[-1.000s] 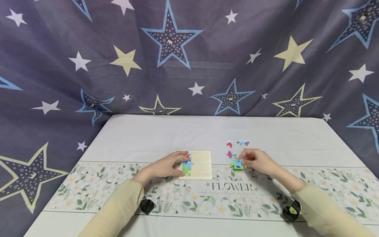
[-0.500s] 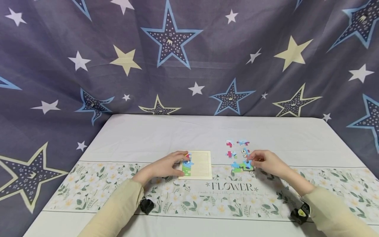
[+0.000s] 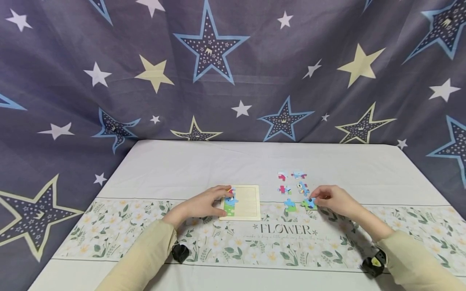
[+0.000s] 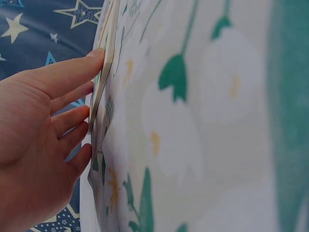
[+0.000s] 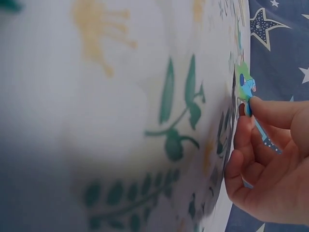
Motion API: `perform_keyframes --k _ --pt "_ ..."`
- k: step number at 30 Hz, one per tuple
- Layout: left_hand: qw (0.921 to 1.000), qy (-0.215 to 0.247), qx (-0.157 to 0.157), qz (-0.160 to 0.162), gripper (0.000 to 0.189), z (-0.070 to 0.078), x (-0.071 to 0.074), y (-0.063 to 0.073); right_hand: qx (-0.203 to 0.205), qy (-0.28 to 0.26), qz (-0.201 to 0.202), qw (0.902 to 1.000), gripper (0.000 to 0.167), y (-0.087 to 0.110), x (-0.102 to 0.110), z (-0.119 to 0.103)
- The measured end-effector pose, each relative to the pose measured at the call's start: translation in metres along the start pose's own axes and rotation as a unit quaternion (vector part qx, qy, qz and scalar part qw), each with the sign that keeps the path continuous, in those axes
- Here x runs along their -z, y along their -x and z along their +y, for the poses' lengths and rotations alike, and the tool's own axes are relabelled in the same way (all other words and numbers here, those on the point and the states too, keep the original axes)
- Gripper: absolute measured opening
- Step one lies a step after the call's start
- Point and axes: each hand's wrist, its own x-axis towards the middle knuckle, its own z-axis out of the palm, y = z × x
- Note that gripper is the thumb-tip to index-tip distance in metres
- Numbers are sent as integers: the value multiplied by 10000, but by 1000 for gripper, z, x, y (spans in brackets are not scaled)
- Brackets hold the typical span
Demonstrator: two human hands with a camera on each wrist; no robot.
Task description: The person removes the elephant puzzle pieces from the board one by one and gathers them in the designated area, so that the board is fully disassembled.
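Observation:
A shallow wooden puzzle tray (image 3: 248, 219) lies on the table, its left part filled with joined picture pieces (image 3: 229, 210) in green and blue. My left hand (image 3: 204, 202) rests at the tray's left side, fingers and thumb extended; the left wrist view shows the fingertips (image 4: 98, 52) against its edge. Right of the tray, my right hand (image 3: 333, 199) pinches a green and blue puzzle piece (image 3: 308, 204) between thumb and fingers. The right wrist view shows this piece (image 5: 245, 83) tilted, close over the cloth.
Several loose puzzle pieces lie in two columns left of and beyond my right hand, among them a green-blue piece (image 3: 290, 205), a red one (image 3: 284, 189) and a pale blue one (image 3: 299, 175). A starry curtain (image 3: 233, 93) hangs behind the table.
My right hand has moved right with the pinched piece, from over the green-blue piece to a spot beside it. That piece and one behind it are now uncovered. My left hand has stayed put.

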Motion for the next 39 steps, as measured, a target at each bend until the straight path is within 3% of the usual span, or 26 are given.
perform_keyframes --k 12,39 --pt "10000 -23 39 -8 56 2 1 1 -174 -60 -110 9998 14 -2 2 5" --pt "10000 -57 28 -19 57 0 0 0 -175 440 149 9988 10 -2 -4 2"
